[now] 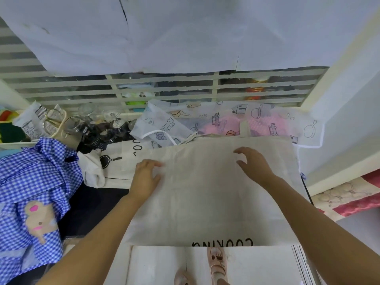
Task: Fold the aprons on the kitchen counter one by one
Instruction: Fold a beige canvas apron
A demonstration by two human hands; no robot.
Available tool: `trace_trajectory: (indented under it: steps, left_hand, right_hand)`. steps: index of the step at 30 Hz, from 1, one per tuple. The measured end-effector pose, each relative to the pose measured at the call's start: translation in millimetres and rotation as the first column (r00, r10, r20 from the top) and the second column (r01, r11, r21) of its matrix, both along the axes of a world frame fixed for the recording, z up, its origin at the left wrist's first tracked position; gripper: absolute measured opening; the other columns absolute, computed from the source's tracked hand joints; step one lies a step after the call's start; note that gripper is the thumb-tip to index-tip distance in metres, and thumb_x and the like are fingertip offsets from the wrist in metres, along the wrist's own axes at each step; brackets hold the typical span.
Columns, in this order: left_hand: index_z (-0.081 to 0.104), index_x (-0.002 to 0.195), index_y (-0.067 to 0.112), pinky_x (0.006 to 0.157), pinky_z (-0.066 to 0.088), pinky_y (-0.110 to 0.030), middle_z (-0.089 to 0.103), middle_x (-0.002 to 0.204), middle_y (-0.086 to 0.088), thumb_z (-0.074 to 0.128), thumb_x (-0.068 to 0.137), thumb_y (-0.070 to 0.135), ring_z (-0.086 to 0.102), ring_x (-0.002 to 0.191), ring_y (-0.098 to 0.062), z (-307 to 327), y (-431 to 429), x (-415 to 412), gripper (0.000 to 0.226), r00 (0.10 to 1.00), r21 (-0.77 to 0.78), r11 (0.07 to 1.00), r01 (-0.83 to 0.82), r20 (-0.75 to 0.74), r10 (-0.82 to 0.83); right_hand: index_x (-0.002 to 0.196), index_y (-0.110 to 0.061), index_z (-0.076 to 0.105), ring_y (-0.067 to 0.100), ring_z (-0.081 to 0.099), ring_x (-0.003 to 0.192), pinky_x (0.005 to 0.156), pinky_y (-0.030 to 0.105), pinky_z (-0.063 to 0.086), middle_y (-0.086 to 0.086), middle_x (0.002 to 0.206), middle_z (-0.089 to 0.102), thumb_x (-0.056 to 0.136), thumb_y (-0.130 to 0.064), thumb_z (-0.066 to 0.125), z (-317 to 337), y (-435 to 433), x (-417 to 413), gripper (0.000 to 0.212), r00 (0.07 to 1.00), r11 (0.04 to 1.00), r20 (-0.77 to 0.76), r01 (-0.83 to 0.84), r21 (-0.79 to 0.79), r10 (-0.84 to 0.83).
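1. Left hand (146, 176): palm down, fingers straight and slightly spread. It lies flat on the cream apron (205, 202) at its left edge, about mid-depth. It presses and pinches nothing.
2. Right hand (255, 164): fingers spread and bent, thumb held apart, no cloth caught between them. It sits over the far-right part of the same apron. Can't tell whether the fingertips touch the fabric or hover just above it.
3. The cream apron lies plain side up on the dark worktop (88, 206), between both forearms. It spans from mid-worktop to near the right end.
4. Its near hem hangs over the worktop's front edge. The "COOKING" lettering (222, 242) shows upside down along that hem.
5. Far edge: a cream strap (245, 128) sticks out over a sheer printed apron (226, 120), which lies along the back under the louvred window (164, 87).
6. Left side: a second cream apron with a pan print (117, 161) sits partly under the first. Beyond it, a crumpled blue checked apron (30, 182) fills the left end.
7. Back-left corner: glass jars (90, 128) and scissors (51, 120), well apart from both hands.
8. Free room: a bare dark strip of worktop near the front, between the blue checked apron and the left forearm. The right end runs close to the wall (349, 140).
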State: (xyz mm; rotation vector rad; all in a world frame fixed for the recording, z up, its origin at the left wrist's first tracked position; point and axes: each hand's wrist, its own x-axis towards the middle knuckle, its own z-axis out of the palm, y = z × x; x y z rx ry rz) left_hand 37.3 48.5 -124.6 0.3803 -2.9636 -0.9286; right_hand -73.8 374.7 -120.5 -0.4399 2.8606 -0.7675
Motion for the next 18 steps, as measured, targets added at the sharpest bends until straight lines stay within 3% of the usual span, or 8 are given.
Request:
trace_trajectory:
  steps: [7,11,15,18]
  left_hand:
    - [0.05,0.135,0.017,0.098,0.039,-0.028,0.05,0.135,-0.005,0.062,0.092,0.02,0.051,0.121,-0.023,-1.1,36.5,-104.0,0.045,0.947,-0.017,0.964,0.265,0.191,-0.257]
    - [0.044,0.14,0.02,0.099,0.041,-0.033,0.047,0.134,-0.007,0.06,0.092,0.022,0.052,0.12,-0.025,-12.5,49.0,-136.4,0.05,0.926,-0.045,0.957,0.286,0.271,-0.264]
    - [0.053,0.13,0.02,0.09,0.043,-0.03,0.05,0.118,-0.008,0.06,0.091,0.031,0.055,0.11,-0.025,-22.7,55.8,-150.8,0.04,0.932,-0.127,0.959,0.253,0.299,-0.206]
    - [0.06,0.112,0.015,0.078,0.042,-0.028,0.056,0.105,-0.004,0.06,0.092,0.029,0.058,0.1,-0.024,-25.0,62.6,-155.7,0.024,0.963,-0.118,0.971,0.206,0.202,-0.179]
  right_hand:
    - [0.126,-0.014,0.059,0.031,0.039,0.123,0.103,0.037,0.032,0.007,0.128,0.057,0.085,-0.006,0.064,-11.0,0.6,-72.1,0.042,1.0,0.998,-0.016,-0.01,0.064,0.011]
    - [0.12,-0.023,0.062,0.029,0.042,0.116,0.099,0.038,0.033,0.003,0.12,0.059,0.083,-0.024,0.068,-22.4,5.0,-98.4,0.038,0.998,0.983,0.051,-0.052,0.177,0.043]
    - [0.116,-0.024,0.063,0.025,0.038,0.114,0.094,0.035,0.028,-0.001,0.118,0.05,0.081,-0.038,0.07,-23.6,7.3,-111.0,0.038,0.996,0.979,0.065,-0.07,0.193,0.059]
    - [0.095,-0.023,0.064,0.023,0.046,0.109,0.085,0.032,0.025,-0.006,0.101,0.052,0.086,-0.029,0.066,-25.6,12.4,-117.4,0.011,0.993,0.983,0.099,-0.082,0.164,0.066]
